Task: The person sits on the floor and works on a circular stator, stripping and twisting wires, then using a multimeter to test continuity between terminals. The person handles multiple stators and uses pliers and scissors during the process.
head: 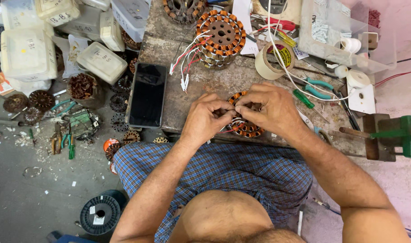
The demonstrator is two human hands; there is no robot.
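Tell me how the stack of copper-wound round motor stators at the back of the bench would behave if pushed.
The stack of copper-wound round motor stators looks like metal cores with dense windings, so probably heavy for its size and stiff. Being several rings piled up, the top ones might slide off rather than move together. Its loose red and white lead wires look floppy and would likely drag or snag.

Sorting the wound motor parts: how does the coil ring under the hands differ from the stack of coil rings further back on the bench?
The coil ring lies single and low, while the stack of coil rings stands several high. Both the left hand and right hand cover the ring; the stack is untouched. Long white and red wires trail from the stack; the ring shows only short ones. Both carry orange-wrapped copper coils.
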